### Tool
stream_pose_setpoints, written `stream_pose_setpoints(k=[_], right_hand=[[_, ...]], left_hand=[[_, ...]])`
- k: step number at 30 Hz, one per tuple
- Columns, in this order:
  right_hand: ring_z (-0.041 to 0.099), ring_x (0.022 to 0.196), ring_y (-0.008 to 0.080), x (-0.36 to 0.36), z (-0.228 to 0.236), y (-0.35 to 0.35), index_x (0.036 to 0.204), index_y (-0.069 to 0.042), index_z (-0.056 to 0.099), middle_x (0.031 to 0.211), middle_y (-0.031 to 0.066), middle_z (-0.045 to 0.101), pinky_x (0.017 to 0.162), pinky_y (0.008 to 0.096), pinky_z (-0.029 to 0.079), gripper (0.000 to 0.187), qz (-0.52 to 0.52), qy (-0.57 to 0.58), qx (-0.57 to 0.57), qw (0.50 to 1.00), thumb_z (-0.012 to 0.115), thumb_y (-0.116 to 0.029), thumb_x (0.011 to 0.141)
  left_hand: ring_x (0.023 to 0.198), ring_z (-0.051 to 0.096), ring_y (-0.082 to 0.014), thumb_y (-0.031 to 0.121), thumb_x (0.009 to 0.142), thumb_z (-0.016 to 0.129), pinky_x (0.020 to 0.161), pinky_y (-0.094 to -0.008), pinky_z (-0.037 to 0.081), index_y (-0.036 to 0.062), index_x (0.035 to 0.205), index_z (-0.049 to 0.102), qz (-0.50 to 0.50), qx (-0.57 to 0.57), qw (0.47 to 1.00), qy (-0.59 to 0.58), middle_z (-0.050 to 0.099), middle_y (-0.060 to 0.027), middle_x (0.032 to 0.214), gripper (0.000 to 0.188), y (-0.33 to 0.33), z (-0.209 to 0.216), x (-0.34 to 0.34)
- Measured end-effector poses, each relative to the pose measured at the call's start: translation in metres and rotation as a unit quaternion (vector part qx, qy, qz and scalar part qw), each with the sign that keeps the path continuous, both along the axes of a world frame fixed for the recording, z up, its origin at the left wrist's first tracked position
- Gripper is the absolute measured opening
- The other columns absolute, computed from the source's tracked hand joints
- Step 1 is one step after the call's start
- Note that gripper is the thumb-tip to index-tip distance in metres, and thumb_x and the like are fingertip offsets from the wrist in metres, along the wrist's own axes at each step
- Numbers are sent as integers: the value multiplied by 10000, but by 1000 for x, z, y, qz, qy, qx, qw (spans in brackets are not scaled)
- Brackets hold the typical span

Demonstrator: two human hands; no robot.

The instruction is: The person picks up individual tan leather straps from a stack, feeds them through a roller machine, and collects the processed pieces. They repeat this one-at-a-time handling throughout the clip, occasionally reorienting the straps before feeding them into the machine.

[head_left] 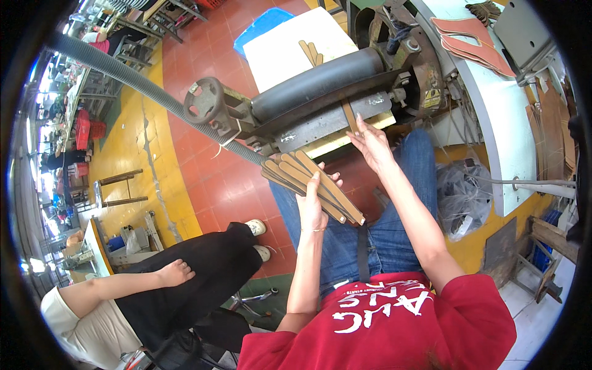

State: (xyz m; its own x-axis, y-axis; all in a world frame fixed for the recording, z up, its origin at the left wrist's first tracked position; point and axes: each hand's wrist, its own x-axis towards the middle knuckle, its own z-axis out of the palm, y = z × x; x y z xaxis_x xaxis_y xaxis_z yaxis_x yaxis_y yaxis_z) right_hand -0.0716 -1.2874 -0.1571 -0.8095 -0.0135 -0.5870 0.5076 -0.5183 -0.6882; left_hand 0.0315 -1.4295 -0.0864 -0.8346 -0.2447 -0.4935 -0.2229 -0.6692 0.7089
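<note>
My left hand is closed round a fanned bundle of brown leather strips with rounded ends and dark edges, held above my lap. My right hand pinches the near end of a single brown leather strip. That strip lies across the grey metal feed plate of a roller machine, and its far end passes out of sight under the machine's front bar. Behind the bar is a large black roller. Several similar strips lie on the white board beyond the roller.
A handwheel and grey ribbed hose stand left of the roller. On the right, a pale table carries reddish-brown leather pieces. A clear plastic bag sits below it. Another person in black trousers is close at my left.
</note>
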Motion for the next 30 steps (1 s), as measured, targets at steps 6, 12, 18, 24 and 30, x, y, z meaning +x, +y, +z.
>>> stream_pose_setpoints(k=[6,12,18,24,30], right_hand=[[566,1042,196,68,30,22,1285,-14,447,1208,143,541,870,333,457,627,199,-43,30,979,522,-488,882],[581,651,78,111,66,29,962,-13,660,747,24,644,566,219,459,254,277,204,347,873,614,-248,878],[413,511,10,74,33,32,840,-38,631,600,-51,509,438,162,294,270,161,30,130,978,560,-288,914],[406,521,14,42,3,18,897,-45,619,634,-48,502,449,165,295,256,122,-3,68,990,554,-291,917],[513,1034,201,18,12,-10,1351,-26,301,1158,142,492,857,313,438,838,100,-60,99,988,655,-525,779]], left_hand=[[911,625,-254,75,870,592,732,-386,565,11,1095,499,-10,-9,1000,-3,590,-106,968,252,-2,-4,-5],[965,607,-244,96,864,614,735,-363,554,18,1082,511,-28,-50,998,0,584,-103,997,254,4,-9,-10],[998,591,-241,151,900,571,787,-377,539,-17,1189,482,-39,-42,998,-3,570,-170,1116,347,5,-2,-12],[975,594,-231,174,903,569,784,-367,538,-17,1190,487,-29,-43,999,-10,572,-157,1098,354,-4,0,-9],[981,575,-248,246,941,433,833,-394,512,-33,1190,483,-23,114,993,14,560,-124,1016,377,-8,4,-9]])
